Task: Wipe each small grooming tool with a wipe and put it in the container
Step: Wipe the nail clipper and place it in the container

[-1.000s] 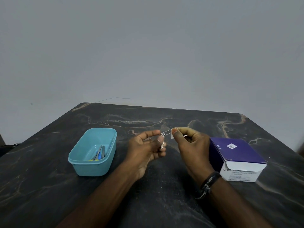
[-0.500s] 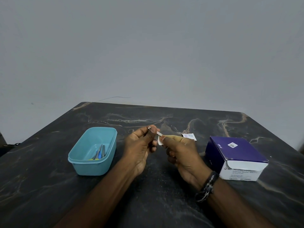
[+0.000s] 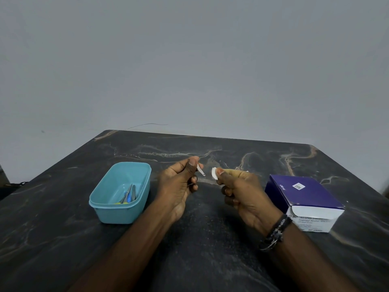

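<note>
1. Since half a second ago, hands are drawn apart; wipe no longer touches tool.
2. Small slim metal grooming tool (image 3: 201,170) is pinched in left hand (image 3: 179,186), tip angled toward right hand (image 3: 242,192).
3. Folded white wipe (image 3: 214,173) is pinched by right thumb and fingers.
4. Teal plastic container (image 3: 117,211) lies left, nearer the left hand.

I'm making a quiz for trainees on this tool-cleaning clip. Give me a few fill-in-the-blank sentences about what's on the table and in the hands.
The left hand pinches a small ____ tool.
The right hand holds a ____ wipe.
Cleaned tools lie inside the ____ container.
The purple box sits beside the ____ hand.

Missing: metal; white; teal; right
</note>
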Available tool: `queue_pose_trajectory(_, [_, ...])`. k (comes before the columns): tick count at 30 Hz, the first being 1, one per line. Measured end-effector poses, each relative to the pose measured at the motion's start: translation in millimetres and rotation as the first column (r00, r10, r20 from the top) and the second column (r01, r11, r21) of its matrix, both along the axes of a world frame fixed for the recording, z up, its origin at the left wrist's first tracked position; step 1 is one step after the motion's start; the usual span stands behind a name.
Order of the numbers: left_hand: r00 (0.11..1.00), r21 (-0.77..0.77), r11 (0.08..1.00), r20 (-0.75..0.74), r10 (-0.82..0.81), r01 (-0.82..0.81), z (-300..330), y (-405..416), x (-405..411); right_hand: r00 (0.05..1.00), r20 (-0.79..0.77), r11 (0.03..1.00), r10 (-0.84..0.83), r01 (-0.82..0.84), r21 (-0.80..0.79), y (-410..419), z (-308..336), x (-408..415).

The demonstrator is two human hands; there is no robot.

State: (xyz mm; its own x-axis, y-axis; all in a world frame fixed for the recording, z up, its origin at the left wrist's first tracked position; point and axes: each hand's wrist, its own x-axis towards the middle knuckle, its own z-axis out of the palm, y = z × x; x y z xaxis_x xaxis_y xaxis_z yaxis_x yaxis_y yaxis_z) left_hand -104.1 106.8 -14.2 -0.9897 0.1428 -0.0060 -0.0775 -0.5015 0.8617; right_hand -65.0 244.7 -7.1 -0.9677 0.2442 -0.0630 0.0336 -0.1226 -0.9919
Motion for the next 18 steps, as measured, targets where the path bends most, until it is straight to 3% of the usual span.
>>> queue_pose_trajectory(18, [0.995, -0.161, 0.986, -0.077, -0.065, 0.052, -5.4, 3.1, 4.0, 0.997, -0.040, 0.989, 0.066, -0.060, 0.137, -10.5, -4.8, 2.5])
